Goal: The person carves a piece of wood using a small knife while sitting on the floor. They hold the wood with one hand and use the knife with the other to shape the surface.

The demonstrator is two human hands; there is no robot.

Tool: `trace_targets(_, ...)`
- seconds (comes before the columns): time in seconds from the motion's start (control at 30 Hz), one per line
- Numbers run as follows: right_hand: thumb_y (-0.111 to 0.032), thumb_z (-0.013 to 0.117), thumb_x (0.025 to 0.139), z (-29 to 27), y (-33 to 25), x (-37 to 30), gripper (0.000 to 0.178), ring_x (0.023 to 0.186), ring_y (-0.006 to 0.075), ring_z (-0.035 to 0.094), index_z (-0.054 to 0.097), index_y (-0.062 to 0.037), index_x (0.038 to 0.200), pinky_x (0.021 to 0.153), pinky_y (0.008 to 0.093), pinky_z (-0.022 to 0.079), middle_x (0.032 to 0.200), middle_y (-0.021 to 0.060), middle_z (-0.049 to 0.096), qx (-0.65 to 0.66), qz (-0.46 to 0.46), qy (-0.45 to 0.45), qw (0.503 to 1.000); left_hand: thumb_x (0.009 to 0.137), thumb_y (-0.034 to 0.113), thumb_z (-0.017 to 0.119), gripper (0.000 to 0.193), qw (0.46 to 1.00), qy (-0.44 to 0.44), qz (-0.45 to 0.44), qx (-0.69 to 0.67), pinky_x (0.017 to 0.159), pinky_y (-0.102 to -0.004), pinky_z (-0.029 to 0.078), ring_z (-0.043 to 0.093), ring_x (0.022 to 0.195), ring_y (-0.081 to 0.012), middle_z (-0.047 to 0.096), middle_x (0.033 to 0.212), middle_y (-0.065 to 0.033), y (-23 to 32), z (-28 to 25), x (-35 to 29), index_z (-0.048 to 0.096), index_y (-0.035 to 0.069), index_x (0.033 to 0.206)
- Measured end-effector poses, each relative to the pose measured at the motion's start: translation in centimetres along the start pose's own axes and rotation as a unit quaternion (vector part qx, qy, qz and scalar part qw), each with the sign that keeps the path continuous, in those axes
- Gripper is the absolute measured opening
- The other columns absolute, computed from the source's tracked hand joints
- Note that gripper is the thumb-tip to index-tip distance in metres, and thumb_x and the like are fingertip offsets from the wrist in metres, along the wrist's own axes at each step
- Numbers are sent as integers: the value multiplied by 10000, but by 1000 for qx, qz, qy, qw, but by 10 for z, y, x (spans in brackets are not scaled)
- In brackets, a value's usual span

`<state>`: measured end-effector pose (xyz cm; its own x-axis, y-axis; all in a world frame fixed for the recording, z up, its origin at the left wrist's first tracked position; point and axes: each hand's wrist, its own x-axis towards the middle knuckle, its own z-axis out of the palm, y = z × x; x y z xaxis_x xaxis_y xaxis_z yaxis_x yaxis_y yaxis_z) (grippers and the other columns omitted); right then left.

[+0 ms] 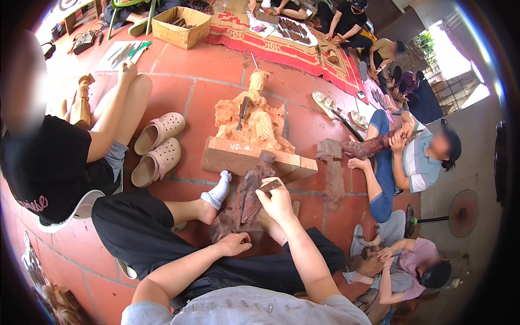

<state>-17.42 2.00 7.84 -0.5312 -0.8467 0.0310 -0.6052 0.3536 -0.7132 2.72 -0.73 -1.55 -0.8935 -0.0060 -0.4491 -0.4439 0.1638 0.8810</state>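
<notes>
The dark carved statue [247, 199] stands between the person's legs, at 9 o'clock from the right hand [279, 206], whose fingers pinch a small flat brown piece [270, 186]. The left hand [233, 245] lies at the statue's 6 o'clock, fingers loosely curled; I cannot tell whether they grip. Red floor tiles [187, 70] surround a pale carving [254, 122] at 12 o'clock; a fan [463, 213] stands at 3. A co-worker [49, 162] at 9 is partly cut off.

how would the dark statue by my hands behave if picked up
The dark statue is probably stiff and fairly heavy, looking like solid wood. Its uneven carved surface should offer grip. Its wide base likely makes it bottom-heavy.
</notes>
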Motion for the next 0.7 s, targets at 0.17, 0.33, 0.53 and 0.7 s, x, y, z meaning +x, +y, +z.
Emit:
trace_targets(0.17,-171,778,735,13,-11,-21,160,1175,368,506,694,-55,809,1009,483,393,1249,158,569,-183,-136,30,973,931,353,599,351,1000,9,15,8,781,-384,512,678,841,-257,690,873,-123,-2,2,0,597,66,1134)
trace_targets(0.33,-133,784,715,-3,-2,-6,151,1102,327,549,669,-63,783,956,452,401,1161,120,614,-108,-83,24,990,927,355,608,354,1000,9,11,7,779,-376,513,679,837,-265,688,858,-119,-6,8,3,597,67,1132)
trace_targets(0.53,-212,766,746,-1,-5,-18,160,1176,348,493,693,-88,817,1019,491,353,1269,118,565,-164,-132,23,977,927,348,617,354,1000,13,7,-2,757,-360,519,685,800,-234,689,849,-112,-13,8,5,600,59,1130)
trace_targets(0.7,-122,769,739,-8,14,-6,140,1084,332,567,679,-29,791,943,452,445,1143,128,631,-26,-88,27,995,928,340,611,352,1000,3,-1,-6,759,-355,518,685,788,-210,695,854,-102,-2,5,4,600,53,1132)
